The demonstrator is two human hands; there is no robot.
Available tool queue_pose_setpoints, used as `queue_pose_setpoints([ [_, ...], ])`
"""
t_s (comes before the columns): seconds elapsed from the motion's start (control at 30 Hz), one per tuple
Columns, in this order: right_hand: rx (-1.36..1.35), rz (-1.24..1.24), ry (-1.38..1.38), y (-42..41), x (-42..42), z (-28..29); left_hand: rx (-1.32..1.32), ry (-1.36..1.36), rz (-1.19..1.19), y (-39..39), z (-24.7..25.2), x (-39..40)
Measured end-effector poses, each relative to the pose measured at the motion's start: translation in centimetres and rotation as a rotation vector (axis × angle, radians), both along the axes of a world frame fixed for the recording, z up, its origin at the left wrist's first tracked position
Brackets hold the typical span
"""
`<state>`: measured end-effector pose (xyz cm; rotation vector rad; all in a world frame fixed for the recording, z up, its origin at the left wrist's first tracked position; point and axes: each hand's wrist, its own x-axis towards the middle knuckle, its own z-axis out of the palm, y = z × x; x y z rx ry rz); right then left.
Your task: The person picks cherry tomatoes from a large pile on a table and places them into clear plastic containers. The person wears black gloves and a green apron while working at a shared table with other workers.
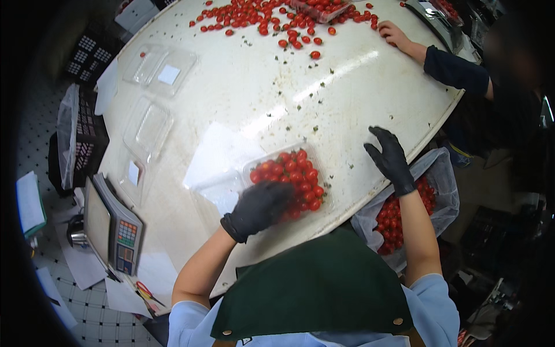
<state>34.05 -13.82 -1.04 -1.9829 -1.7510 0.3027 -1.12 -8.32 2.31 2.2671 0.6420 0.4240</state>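
Cherry tomatoes (297, 167) fill a clear plastic clamshell box (321, 167) near the table's front edge, its lid (221, 184) folded open to the left over white paper (217, 149). My left hand (264, 204), in a black glove and blurred, lies over the lower left of the tomatoes; its fingertips and whatever they touch cannot be made out. My right hand (388, 158), gloved in black too, is held over the table's right edge with fingers spread and nothing in it. Below its wrist, a crate lined with a clear bag holds more cherry tomatoes (392, 221).
Loose cherry tomatoes (247, 15) and a filled box (323, 13) lie at the far side. Another person's hand (394, 35) rests at the upper right. Empty clamshells (147, 128), a scale (115, 230) and scissors (147, 292) are on the left. Green stem bits dot the white table (347, 108).
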Motion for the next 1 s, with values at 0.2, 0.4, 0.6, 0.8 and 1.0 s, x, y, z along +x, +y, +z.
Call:
queue_pose_setpoints([
  [0.2, 0.159, -0.324, -0.335, 8.1, 3.9, -7.3, 0.161, 0.053, 0.406, 14.4, -1.6, 5.5],
  [0.4, 0.159, -0.324, -0.284, 8.4, 2.9, -7.1, 0.355, 0.416, 0.491, 23.6, -5.3, 17.9],
  [0.6, 0.086, -0.330, -0.242, 8.7, 2.6, -5.8, 0.409, 0.497, 0.493, 29.9, -5.8, 25.3],
  [0.8, 0.087, -0.338, -0.284, 8.6, 2.7, -5.9, 0.616, 0.394, 0.370, 31.6, -7.7, 25.7],
  [1.0, 0.088, -0.332, -0.285, 8.9, 2.9, -6.3, 0.591, 0.415, 0.267, 30.7, -7.4, 24.2],
])
